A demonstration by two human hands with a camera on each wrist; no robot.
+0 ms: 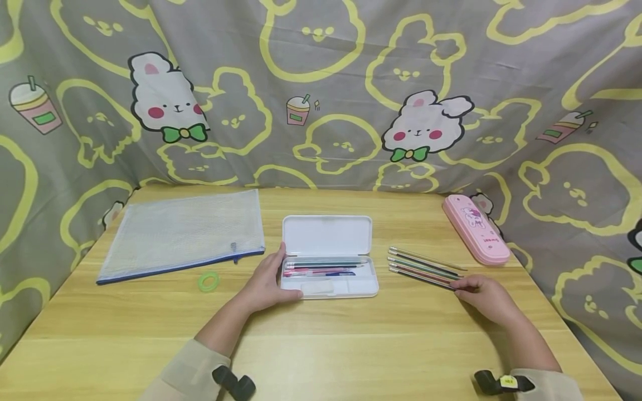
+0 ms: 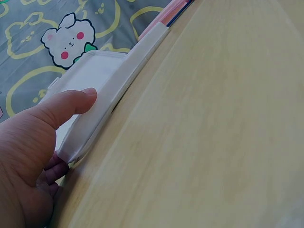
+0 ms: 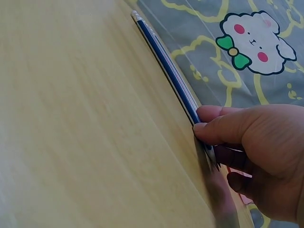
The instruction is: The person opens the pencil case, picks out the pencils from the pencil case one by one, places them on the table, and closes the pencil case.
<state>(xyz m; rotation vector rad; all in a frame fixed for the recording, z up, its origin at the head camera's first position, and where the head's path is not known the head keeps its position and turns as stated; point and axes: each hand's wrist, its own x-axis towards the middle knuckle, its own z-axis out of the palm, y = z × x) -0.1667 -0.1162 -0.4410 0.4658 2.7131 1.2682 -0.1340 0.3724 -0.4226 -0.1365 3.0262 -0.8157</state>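
Right hand (image 1: pixel 487 299): dark pencil (image 3: pixel 168 70) pinched near tip. Long axis runs left, toward white case (image 1: pixel 365 286). Left hand (image 1: pixel 266 282) grips that.

A worktop (image 1: pixel 331 351) of pale, yellowish wood grain

From where I stand, a flat mesh pouch (image 1: pixel 185 231) with a blue edge lies at the left, a green ring (image 1: pixel 200 284) near that edge. In the middle sits a white case (image 1: pixel 327 236), open, its lid tilted back. Right of it, several pencils (image 1: pixel 423 268) lie aslant, side by side. Toward the far right corner rests a pink case (image 1: pixel 476 231), closed, a rabbit picture on its lid.
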